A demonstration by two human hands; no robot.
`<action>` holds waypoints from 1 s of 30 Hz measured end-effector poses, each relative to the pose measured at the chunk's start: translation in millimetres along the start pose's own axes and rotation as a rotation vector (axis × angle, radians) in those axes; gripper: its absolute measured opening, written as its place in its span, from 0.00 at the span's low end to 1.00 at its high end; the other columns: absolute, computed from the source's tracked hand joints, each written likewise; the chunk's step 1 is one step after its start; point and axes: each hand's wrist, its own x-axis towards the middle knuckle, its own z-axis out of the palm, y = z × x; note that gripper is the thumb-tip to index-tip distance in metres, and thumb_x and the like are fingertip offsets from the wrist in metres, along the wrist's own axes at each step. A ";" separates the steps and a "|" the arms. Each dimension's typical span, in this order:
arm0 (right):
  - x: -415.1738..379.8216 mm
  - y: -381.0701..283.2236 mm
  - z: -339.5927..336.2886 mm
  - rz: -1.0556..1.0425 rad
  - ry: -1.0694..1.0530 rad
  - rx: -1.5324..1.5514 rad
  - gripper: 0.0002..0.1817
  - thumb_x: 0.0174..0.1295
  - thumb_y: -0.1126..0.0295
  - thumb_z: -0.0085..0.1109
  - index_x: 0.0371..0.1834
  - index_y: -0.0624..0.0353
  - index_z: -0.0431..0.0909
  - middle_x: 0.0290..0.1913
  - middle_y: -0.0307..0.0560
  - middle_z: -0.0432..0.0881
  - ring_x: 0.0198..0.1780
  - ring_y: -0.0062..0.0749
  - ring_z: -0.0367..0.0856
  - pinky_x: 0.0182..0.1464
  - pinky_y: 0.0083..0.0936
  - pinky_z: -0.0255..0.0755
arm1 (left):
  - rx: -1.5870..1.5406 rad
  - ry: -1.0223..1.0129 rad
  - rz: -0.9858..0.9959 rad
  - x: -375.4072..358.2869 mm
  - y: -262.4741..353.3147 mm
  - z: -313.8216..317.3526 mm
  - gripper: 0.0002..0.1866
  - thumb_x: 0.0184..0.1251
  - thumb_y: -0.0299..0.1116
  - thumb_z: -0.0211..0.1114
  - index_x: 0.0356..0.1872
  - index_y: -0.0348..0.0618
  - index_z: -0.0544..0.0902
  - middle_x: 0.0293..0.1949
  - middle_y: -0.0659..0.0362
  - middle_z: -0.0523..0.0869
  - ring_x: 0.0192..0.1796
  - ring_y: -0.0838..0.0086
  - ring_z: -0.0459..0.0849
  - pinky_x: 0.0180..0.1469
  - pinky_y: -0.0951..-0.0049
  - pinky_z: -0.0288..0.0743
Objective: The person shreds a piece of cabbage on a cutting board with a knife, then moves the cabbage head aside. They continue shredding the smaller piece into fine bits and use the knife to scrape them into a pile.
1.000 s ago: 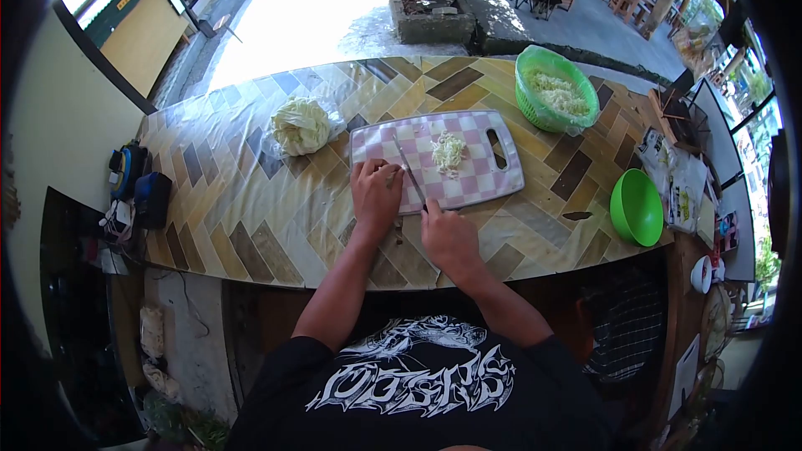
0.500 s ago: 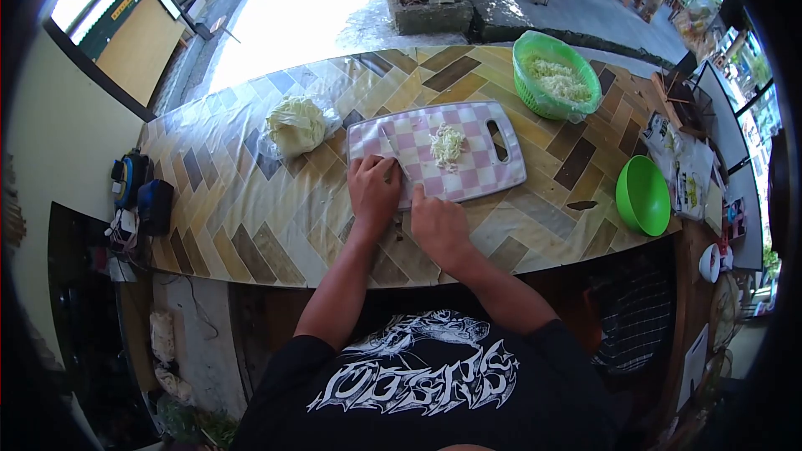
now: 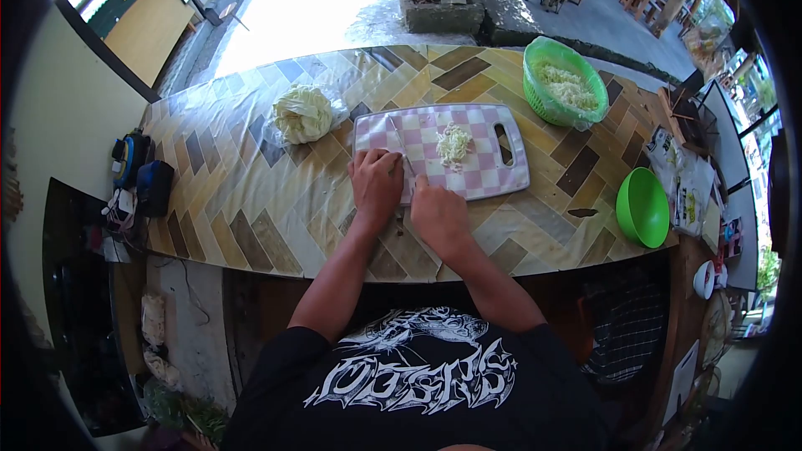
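Note:
A pink-and-white checked cutting board [image 3: 486, 171] lies on the table in front of me. My right hand [image 3: 440, 215] is closed round the handle of a knife [image 3: 403, 144], its thin blade pointing away from me over the left part of the board. Just left of the blade, my left hand [image 3: 378, 184] rests with curled fingers on the board's near left corner; whatever is under them is hidden. A small heap of shredded cabbage [image 3: 453, 145] sits right of the knife. Beyond the board on the left is a pale cabbage [image 3: 302, 114] on clear plastic.
A green basket [image 3: 539, 103] lined with plastic holds more shredded cabbage at the back right. Near the right edge stands a green bowl [image 3: 643, 207], beside plastic packets [image 3: 681, 179]. Dark blue cases [image 3: 154, 186] sit at the table's left end.
The whole view has shifted slightly as my head moved. Both hands stay at the same part of the board, with the knife still in my right hand.

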 end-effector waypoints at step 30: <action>-3.0 -20.1 -9.4 0.084 -0.083 0.038 0.16 0.74 0.72 0.51 0.57 0.72 0.80 0.39 0.65 0.93 0.44 0.60 0.95 0.49 0.50 0.89 | -0.043 -0.005 0.018 1.2 2.0 -5.0 0.07 0.65 0.33 0.78 0.41 0.46 0.96 0.44 0.59 0.92 0.55 0.59 0.86 0.63 0.56 0.76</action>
